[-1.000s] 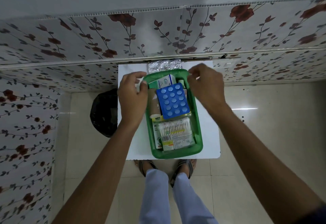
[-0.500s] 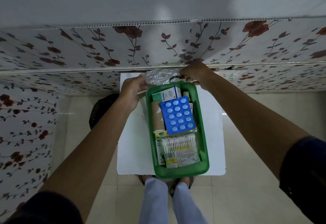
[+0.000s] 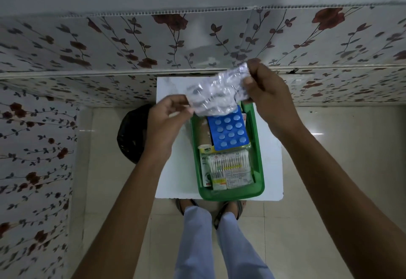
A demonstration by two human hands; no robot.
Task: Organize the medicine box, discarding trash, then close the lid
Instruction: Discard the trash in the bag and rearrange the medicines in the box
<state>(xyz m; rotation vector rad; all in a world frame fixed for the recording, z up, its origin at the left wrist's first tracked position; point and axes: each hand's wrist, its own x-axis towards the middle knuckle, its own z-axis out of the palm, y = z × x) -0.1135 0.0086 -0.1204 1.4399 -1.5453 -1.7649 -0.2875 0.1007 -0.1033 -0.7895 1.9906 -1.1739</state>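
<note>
Medicine box [image 3: 259, 162] sits open mid-bench [image 3: 175, 168], packed tidy, so the bin bag [image 3: 131, 138] at 9 o'clock is handy for trash. Both hands pinch the silver blister sheet [image 3: 216, 96] above its 12 o'clock end: left hand [image 3: 167, 122] and right hand [image 3: 270, 94] each have a closed grip on an edge, probably to check it's empty.

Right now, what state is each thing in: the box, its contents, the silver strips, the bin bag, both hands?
Green medicine box: open, no lid on, on the white table.
Blue pill pack: lying in the box.
Cotton swab pack: lying in the box, sealed.
Silver blister strips: held up over the box's far end.
Left hand: gripping the strips.
Right hand: gripping the strips.
Black bin bag: on the floor, left of the table.
</note>
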